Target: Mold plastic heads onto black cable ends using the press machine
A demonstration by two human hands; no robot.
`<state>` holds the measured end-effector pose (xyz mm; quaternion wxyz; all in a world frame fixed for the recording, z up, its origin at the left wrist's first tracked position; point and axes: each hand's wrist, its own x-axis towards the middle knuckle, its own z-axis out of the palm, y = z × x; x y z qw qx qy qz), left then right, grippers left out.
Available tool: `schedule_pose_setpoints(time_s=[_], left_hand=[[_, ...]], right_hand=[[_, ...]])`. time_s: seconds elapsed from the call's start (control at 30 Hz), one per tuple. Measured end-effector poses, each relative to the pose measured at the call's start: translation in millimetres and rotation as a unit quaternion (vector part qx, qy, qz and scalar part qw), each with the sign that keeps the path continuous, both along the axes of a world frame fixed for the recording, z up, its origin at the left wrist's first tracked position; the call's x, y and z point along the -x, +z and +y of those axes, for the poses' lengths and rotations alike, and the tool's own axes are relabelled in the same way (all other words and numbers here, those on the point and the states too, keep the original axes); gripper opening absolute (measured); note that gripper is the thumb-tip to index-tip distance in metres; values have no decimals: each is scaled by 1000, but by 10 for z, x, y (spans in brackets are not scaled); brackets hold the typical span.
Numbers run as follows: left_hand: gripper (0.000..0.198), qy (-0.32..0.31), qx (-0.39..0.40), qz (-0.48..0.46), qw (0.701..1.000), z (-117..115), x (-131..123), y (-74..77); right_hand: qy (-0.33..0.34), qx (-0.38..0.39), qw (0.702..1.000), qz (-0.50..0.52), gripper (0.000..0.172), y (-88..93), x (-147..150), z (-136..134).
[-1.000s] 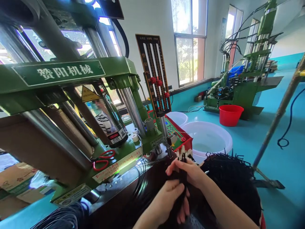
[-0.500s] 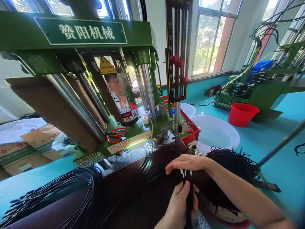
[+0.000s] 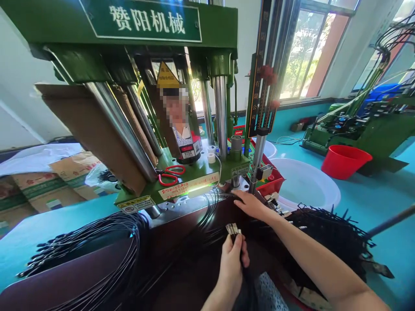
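Note:
My left hand (image 3: pixel 231 259) is closed around a bundle of black cables (image 3: pixel 236 240). Their silver metal connector ends (image 3: pixel 232 229) stick up past the thumb. Further forward, my right hand (image 3: pixel 251 204) reaches to the metal bed at the front of the green press (image 3: pixel 215 26). Its fingers are stretched out, with the tips by the bed's right end, and nothing shows in them. Just left of these fingertips, more black cables (image 3: pixel 210 209) come out of the press and curve down over the dark brown tabletop (image 3: pixel 181 229).
Scissors with red handles (image 3: pixel 171 175) lie on the press ledge. A large coil of black cables (image 3: pixel 129 229) rests at the left. To the right are a pile of black pieces (image 3: pixel 330 237), a white tub (image 3: pixel 333 190) and a red bucket (image 3: pixel 345 162). Cardboard boxes (image 3: pixel 39 190) stand far left.
My right hand has moved from above the connector ends forward to the press bed. The left hand still grips the bundle, now tilted so the metal ends show clearly. The view has shifted left.

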<state>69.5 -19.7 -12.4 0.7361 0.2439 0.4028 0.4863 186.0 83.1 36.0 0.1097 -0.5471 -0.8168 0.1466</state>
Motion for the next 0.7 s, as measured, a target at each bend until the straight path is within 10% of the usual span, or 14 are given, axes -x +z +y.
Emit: schedule_pose_setpoints(time_s=[0.23, 0.47, 0.6, 0.7], left_hand=[[39, 16, -10, -3, 1000, -6, 186, -10], [39, -19, -42, 37, 998, -15, 197, 22], [39, -85, -50, 84, 992, 25, 108, 46], [40, -144, -49, 117, 981, 43, 16, 94]], right_hand=[[-47, -8, 996, -78, 31, -216, 191, 279], [-31, 145, 989, 24, 32, -52, -126, -437], [-137, 275, 870, 385, 58, -200, -238, -974], [-188, 232, 782, 546, 55, -358, -222, -1168]])
